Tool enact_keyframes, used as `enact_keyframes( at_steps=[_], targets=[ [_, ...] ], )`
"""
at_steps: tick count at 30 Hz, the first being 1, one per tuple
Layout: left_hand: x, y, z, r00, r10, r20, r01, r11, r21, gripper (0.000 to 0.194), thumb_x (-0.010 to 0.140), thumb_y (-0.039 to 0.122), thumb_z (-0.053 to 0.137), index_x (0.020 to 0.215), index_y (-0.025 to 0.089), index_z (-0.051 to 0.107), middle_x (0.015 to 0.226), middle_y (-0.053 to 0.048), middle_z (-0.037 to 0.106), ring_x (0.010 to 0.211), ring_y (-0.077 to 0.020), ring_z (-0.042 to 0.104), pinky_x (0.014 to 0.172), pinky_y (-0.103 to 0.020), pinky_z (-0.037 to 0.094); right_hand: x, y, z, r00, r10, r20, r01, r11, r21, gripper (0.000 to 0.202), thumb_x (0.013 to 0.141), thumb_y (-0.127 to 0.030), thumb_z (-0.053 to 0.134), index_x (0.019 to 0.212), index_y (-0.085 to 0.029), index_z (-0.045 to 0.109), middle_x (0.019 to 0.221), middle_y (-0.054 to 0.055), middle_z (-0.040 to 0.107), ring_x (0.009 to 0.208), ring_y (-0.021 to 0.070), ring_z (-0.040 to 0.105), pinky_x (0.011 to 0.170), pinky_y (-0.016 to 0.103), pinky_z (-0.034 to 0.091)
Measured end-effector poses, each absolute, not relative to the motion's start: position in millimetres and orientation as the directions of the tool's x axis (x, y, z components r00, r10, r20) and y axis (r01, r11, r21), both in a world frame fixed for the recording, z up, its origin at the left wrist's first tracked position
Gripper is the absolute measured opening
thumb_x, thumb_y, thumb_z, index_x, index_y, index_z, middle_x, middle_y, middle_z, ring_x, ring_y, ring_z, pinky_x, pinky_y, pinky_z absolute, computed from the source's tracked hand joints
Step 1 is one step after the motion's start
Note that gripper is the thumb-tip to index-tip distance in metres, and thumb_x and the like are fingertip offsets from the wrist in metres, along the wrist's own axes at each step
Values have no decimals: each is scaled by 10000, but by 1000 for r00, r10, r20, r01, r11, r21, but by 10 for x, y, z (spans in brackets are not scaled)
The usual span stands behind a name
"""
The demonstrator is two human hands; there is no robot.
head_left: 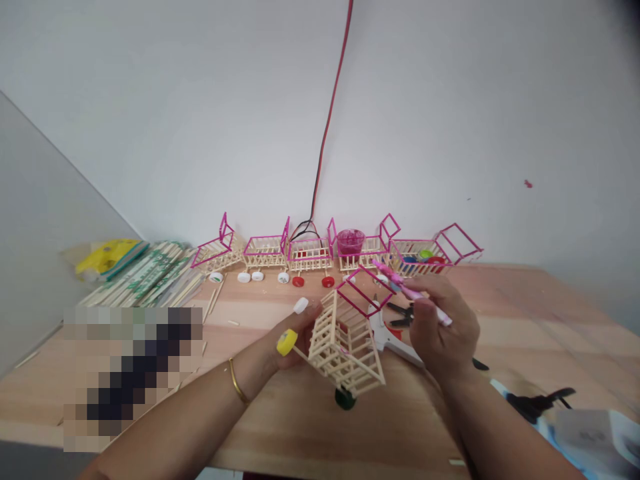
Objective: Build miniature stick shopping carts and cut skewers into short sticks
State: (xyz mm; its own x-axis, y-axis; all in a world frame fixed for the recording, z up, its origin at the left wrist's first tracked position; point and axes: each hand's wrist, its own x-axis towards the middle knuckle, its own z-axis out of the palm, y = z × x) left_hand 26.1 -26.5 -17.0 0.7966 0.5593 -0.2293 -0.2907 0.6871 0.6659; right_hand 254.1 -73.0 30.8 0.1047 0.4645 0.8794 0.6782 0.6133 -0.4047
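My left hand (304, 328) is closed around the side of a small cart (333, 340) built of thin wooden sticks, raised and tilted above the table. Its handle frame (361, 313) is painted magenta, and the basket is bare wood. Bottle caps serve as wheels: a yellow cap (287, 342), a white cap (301, 305) and a dark green cap (345, 399). Between the fingers and thumb of my right hand (445, 333) is a slim pink paintbrush (425, 303). Its paint-smeared tip points up and left, just past the handle frame; whether they touch I cannot tell.
Several similar stick carts (267, 252) line the wall, with magenta rims. One bears a cup of magenta paint (350, 245). A white glue gun (395, 343) and black-handled tools lie behind my right hand. Stick bundles (155, 277) and a yellow bag (107, 259) sit left.
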Motion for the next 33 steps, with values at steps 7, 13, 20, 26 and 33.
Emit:
enact_keyframes(
  at_steps=[7,13,20,26,33],
  targets=[
    [214,-179,-136,837,521,-165,-366,759,539,661,856,636,453,1053,43,668,943,-145,715,877,-239,659,880,-385,459,2525,-721,314,186,612,768,547,585,-599,267,961,-386,435,1029,-216,630,680,-3,600,616,141,586,636,294,472],
    [159,-127,-99,869,478,-128,-351,778,520,587,827,571,553,1081,52,658,1027,-128,717,913,-228,660,842,-351,490,2449,-665,322,186,822,538,519,383,-764,156,842,-377,633,901,-234,626,839,21,664,745,168,620,681,297,496],
    [230,-155,-131,869,473,-143,-324,765,556,405,830,465,592,995,108,690,931,-93,728,804,-192,664,742,-310,504,2297,-677,185,-46,969,244,74,247,-966,348,729,-327,759,982,-263,529,872,-3,636,745,146,606,662,278,517],
    [332,-289,158,849,506,-153,-336,739,584,329,822,396,625,975,116,706,918,-77,723,846,-181,657,799,-290,500,2190,-718,210,-82,982,169,-113,159,-981,382,707,-312,773,992,-277,520,933,-15,640,756,135,627,698,284,548],
    [344,-294,186,838,529,-130,-337,690,641,365,740,414,706,939,109,717,914,-84,719,836,-176,640,754,-265,500,2170,-731,171,-24,986,162,-121,158,-980,345,724,-306,751,973,-272,514,898,-26,625,710,120,619,661,257,543]
  ],
)
